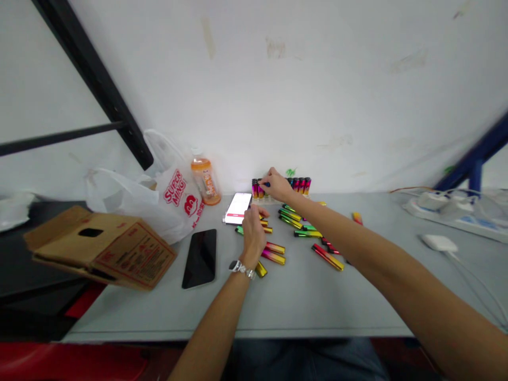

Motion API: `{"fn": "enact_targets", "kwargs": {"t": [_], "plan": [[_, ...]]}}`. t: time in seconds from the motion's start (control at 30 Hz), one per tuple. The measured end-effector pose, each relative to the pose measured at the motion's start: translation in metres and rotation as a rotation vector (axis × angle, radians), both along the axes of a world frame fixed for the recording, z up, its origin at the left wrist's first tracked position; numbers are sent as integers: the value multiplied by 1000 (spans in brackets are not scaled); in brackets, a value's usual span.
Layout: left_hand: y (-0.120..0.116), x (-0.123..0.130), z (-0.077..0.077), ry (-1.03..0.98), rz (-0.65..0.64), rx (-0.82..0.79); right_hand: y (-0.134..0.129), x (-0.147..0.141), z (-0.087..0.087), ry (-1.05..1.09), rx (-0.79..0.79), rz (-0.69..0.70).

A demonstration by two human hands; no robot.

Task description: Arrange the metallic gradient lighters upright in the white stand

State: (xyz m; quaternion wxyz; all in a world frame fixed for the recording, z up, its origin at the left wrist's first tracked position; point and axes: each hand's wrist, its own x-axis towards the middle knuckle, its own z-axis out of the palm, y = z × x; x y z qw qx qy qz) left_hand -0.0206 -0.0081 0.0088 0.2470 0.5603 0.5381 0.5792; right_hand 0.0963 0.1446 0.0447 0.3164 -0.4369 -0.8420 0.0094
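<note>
Near the wall, my right hand [273,185] is pinched around a small dark item at a row of upright pink, purple and yellow tubes [302,185]. My left hand [254,225], with a silver watch on its wrist, is over several loose tubes beside a lit phone [238,207]; its fingers are bent, and what they hold, if anything, is hidden. Green and yellow tubes [291,216] lie right of it. Pink and yellow tubes [273,257] lie below, and a red and yellow pair [327,257] rests farther right.
A dark phone [200,259], an open cardboard box [130,246], a white plastic bag [166,203] and an orange-labelled bottle [206,180] stand or lie on the left. On the right are a power strip [456,214] and a white charger [440,243] with its cable.
</note>
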Motion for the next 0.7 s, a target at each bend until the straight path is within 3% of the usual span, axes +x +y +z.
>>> {"fn": "enact_targets", "kwargs": {"t": [0.2,0.37,0.53,0.7], "plan": [[-4,9,2,87,-62,50,-32,11,5,-161,-7,19],[-9,18,5,185,-181,127,-74,57,22,-158,-108,70],[-14,33,7,234,-243,131,-115,114,21,-379,-221,-68],[-3,55,12,326,-243,55,-129,130,13,-536,-230,-175]]}}
